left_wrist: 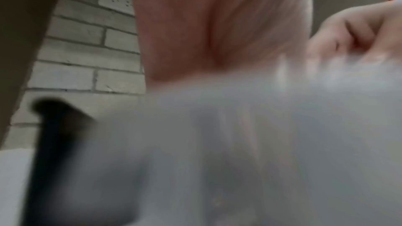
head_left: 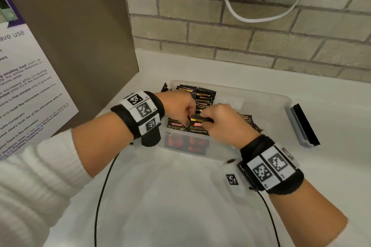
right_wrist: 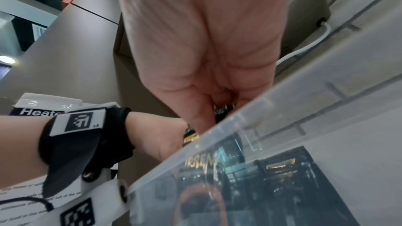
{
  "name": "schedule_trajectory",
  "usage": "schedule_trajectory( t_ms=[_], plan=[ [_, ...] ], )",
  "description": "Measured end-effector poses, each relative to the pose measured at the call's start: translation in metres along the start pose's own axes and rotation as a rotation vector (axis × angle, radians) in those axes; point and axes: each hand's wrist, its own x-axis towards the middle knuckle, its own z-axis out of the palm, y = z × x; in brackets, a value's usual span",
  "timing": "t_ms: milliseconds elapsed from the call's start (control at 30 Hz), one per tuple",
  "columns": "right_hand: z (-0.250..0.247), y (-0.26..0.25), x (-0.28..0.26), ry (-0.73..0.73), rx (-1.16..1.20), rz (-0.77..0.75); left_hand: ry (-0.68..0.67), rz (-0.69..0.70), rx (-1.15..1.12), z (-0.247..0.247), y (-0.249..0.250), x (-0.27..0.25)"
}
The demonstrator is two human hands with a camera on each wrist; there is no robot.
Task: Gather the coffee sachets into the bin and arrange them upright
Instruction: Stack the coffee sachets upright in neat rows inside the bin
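Observation:
A clear plastic bin (head_left: 267, 98) sits on the white counter with black-and-gold coffee sachets in it. Two sachets (head_left: 176, 127) stand upright against its near wall, and several more (head_left: 202, 96) are stacked behind them. My right hand (head_left: 204, 119) pinches the top edge of the right upright sachet (head_left: 198, 128). My left hand (head_left: 187, 115) is curled over the sachet tops just beside it, its fingers on a sachet edge. In the right wrist view my right hand's fingertips (right_wrist: 202, 118) grip a dark sachet top (right_wrist: 223, 111) above the bin rim (right_wrist: 272, 99). The left wrist view is blurred.
One sachet (head_left: 250, 121) lies at the bin's right side and another (head_left: 165, 87) pokes out behind its far left corner. A grey and black latch piece (head_left: 301, 124) lies to the right of the bin. A brown panel (head_left: 90, 36) with a notice stands on the left, brick wall behind.

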Motion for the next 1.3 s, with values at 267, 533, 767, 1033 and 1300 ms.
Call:
schedule_trajectory(
  t_ms=[267, 533, 767, 1033, 1300],
  plan=[
    [0.000, -0.005, 0.013, -0.256, -0.005, 0.085, 0.053, 0.044, 0.090, 0.010, 0.002, 0.006],
    [-0.009, -0.008, 0.024, -0.406, -0.016, 0.188, 0.064, 0.058, -0.003, 0.010, 0.001, 0.003],
    [0.003, 0.008, 0.018, -0.344, 0.026, 0.182, 0.133, 0.062, -0.024, 0.010, -0.005, 0.008],
    [0.002, 0.040, -0.006, -0.236, 0.624, 0.543, 0.155, 0.071, -0.103, 0.008, -0.015, 0.004],
    [0.003, 0.035, 0.003, -0.367, 0.401, 0.564, 0.163, 0.048, -0.128, 0.009, -0.013, 0.005]
  ],
)
